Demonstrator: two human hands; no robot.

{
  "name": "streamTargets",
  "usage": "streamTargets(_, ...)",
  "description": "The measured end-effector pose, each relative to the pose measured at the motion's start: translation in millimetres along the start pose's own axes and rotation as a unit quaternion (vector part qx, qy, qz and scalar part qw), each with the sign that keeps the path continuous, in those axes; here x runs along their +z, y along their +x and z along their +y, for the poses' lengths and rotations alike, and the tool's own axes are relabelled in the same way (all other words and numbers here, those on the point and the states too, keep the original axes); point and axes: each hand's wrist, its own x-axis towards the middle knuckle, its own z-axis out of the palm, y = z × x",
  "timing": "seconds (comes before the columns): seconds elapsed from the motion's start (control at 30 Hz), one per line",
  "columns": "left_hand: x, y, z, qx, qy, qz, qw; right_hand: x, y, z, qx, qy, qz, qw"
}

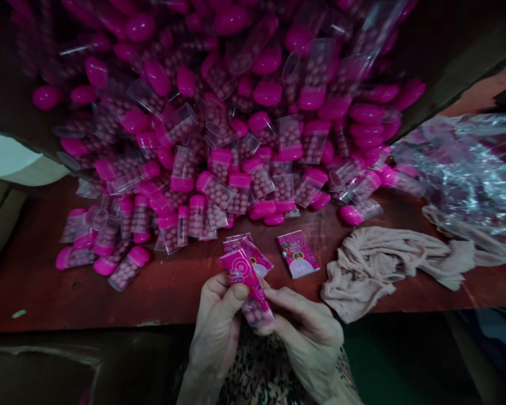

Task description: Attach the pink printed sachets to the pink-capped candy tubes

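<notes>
Gripping a wrapped tube (pixel 256 310) left of the rag (pixel 362 264), clamped between left hand (pixel 220 308) and right hand (pixel 310 326), apparently for steadiness! Left of the rag too, wrappers (pixel 297 255), probably laid close for easy reach; beyond it, leftward, heaped tubes (pixel 220 160).

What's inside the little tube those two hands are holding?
Small round balls show at the tube's clear end; the pink printed sleeve, left hand and right hand hide the rest.
</notes>
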Motion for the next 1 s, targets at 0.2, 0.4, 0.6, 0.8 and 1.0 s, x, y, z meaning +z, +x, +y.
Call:
streamTargets(0.2, 0.9, 0.2, -2.0, 0.045, 0.027, 0.016, 0.998, 0.4, 5.9, 0.6, 0.054, 0.037, 0.019, 0.998)
streamTargets(0.4, -2.8, -0.4, -6.0, 0.153, 0.109, 0.036, 0.982, -0.9, 12.6, 11.0, 0.117, 0.121, 0.02, 0.986)
streamTargets(0.6, -5.4, -1.3, -6.0, 0.162, 0.169, 0.067, 0.97, -0.9, 12.2, 12.8, 0.116, 0.147, 0.002, 0.982)
streamTargets(0.8, -2.7, 1.0, -9.3, 0.126, 0.142, 0.035, 0.981, 0.4, 4.0, 13.3, 0.122, 0.143, 0.021, 0.982)
streamTargets(1.0, 3.5, 2.4, -0.6, 0.068, 0.025, 0.051, 0.996, 1.5, 5.9, 3.7, 0.065, 0.005, 0.01, 0.998)
